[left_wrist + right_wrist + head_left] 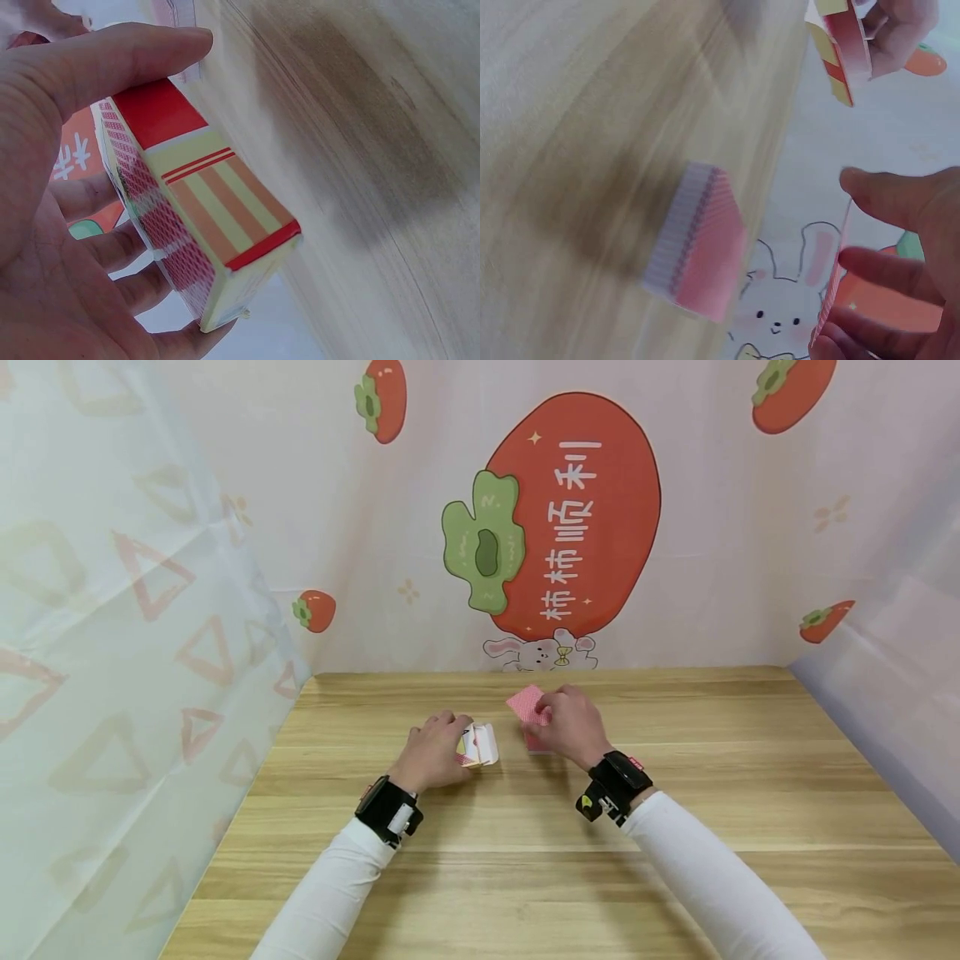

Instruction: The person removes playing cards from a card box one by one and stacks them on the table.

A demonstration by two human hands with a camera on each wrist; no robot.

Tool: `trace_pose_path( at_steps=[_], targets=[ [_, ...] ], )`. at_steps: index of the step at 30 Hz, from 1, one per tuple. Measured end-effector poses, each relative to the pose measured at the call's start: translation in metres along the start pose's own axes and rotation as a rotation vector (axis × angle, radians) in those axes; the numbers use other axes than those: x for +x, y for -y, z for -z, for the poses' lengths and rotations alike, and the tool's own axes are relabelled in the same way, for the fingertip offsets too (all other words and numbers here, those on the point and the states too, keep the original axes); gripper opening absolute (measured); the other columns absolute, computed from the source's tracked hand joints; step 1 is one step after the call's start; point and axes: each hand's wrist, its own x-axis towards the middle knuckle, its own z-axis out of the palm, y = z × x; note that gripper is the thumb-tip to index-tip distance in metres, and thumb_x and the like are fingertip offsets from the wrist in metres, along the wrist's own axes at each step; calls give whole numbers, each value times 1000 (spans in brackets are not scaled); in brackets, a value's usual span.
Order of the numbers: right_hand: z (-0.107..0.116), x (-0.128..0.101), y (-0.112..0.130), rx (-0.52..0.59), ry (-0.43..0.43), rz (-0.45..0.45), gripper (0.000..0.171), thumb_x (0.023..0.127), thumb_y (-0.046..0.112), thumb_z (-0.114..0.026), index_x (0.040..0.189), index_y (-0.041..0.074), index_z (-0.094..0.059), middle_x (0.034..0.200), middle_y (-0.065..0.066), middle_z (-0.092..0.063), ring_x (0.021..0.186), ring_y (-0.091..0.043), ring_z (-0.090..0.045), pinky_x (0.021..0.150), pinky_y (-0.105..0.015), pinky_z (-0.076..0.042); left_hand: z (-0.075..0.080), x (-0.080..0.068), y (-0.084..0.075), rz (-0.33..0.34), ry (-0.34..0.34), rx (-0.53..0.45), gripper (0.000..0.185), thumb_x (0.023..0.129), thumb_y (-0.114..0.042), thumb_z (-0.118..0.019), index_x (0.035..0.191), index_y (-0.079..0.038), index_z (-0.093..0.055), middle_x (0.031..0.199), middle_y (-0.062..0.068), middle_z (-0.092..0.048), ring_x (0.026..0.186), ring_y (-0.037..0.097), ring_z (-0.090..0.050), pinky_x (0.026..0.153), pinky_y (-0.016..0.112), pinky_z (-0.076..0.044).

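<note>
My left hand grips a playing card box between thumb and fingers. The box is cream with red bands and a red-patterned side, and its white flap stands open to the right in the head view. To its right, my right hand pinches a red-backed playing card by thumb and fingertips; in the right wrist view it appears edge-on as a thin line. Below and apart from that card, a stack of red-backed cards sits on the table. In the head view, my right hand partly covers the stack.
The wood-grain table runs back to a printed cloth backdrop with persimmons and a rabbit. Another cloth hangs along the left side. Each wrist wears a black strap with a device.
</note>
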Motion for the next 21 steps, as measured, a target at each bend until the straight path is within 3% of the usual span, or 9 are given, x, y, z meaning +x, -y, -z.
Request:
trace_pose_path(
  at_steps=[12,21],
  targets=[
    [-25,-1,-4,30,-11,-268,39,83,42,-81,92,5,-71,91,-13,-56,86,-31,-54,70,-43,-44,0,-1,1,1,2,-10,77,69,-24,-88,138,-9,-57,121,12,-59,110,31,-56,85,56,-45],
    [-40,-3,-4,-22,35,-356,45,87,44,-76,107,3,-73,103,-20,-58,92,-36,-56,76,-48,-49,1,-3,0,-4,-4,-15,76,70,-21,-88,139,-9,-58,121,12,-60,108,30,-56,85,54,-45]
  ],
)
